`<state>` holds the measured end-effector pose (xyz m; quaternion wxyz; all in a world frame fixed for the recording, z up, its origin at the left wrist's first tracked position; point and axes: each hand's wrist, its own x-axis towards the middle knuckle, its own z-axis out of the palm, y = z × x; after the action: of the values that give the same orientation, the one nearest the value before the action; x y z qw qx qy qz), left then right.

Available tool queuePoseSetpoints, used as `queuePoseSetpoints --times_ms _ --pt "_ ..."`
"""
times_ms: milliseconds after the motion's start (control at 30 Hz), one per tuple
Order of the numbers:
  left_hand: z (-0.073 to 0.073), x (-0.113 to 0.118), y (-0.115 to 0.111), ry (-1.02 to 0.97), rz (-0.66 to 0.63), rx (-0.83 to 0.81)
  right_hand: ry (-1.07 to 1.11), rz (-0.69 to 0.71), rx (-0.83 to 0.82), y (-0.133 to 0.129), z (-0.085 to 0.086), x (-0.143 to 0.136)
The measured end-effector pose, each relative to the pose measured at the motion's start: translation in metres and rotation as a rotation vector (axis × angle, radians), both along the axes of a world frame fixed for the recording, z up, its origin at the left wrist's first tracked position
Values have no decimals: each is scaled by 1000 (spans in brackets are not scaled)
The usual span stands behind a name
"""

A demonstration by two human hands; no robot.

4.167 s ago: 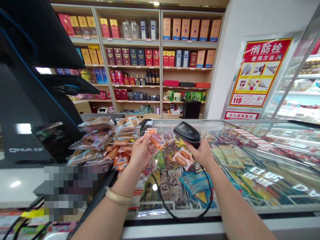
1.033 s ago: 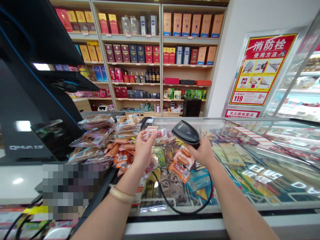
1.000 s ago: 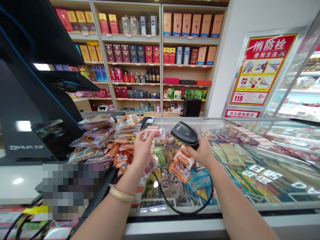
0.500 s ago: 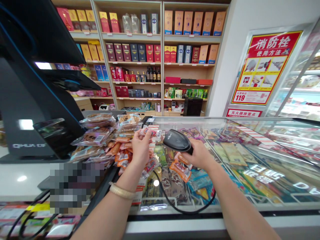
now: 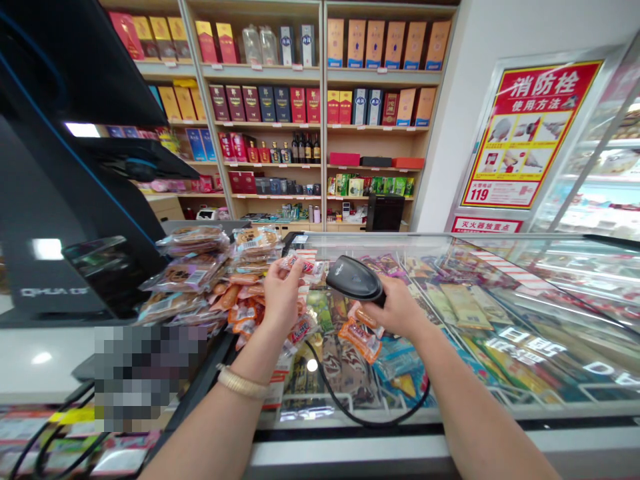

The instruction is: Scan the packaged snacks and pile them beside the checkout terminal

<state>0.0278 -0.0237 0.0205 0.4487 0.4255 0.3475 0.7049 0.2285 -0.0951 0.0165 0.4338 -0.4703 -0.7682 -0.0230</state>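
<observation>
My left hand point(image 5: 281, 293) pinches a small wrapped snack packet point(image 5: 306, 266), red and white, between thumb and fingers. A black barcode scanner point(image 5: 354, 279) is gripped in my right hand point(image 5: 397, 307), its head pointing left toward that packet. Its cable point(image 5: 350, 417) loops down over the glass. Below the scanner, orange snack packets point(image 5: 360, 340) lie on the glass lid. More orange packets point(image 5: 245, 315) are heaped left of my left hand, partly hidden by it. Behind them are stacked clear bags of flat baked snacks point(image 5: 193, 270).
Under the glass of the chest freezer point(image 5: 500, 393) are many packaged ices. A black checkout terminal point(image 5: 70, 220) stands at the left on a white counter point(image 5: 35, 360). Shelves point(image 5: 270, 73) of boxed bottles line the back wall. A red-and-yellow sign point(image 5: 533, 137) hangs at the right.
The view has shifted very slightly. Both hands keep their hold and position, and the packet in my left hand looks turned a little, its printing showing more clearly.
</observation>
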Motion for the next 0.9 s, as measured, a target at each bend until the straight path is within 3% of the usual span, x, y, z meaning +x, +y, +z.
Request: queuePoseSetpoints --times_ms 67,167,300,433,533,633,733,800,900 --pt "1 2 -4 53 -38 -2 44 -84 88 1 0 3" --pt "-4 10 -13 223 -193 -17 147 -261 203 3 0 10" --pt "-23 25 -21 478 -378 -11 227 -392 276 4 2 18" --pt "-47 35 -19 596 -372 42 231 -426 266 5 2 20" --pt "-53 35 -16 747 -367 119 207 -434 258 6 0 18" --pt "-45 31 -18 949 -282 280 197 -444 250 6 -1 17" --pt "-27 20 -21 1128 -163 408 203 -435 238 6 -1 17" --pt "-15 9 -22 1298 -35 392 209 -417 229 5 -1 17" --pt "-2 -9 -21 1603 180 234 209 -389 227 5 0 17"
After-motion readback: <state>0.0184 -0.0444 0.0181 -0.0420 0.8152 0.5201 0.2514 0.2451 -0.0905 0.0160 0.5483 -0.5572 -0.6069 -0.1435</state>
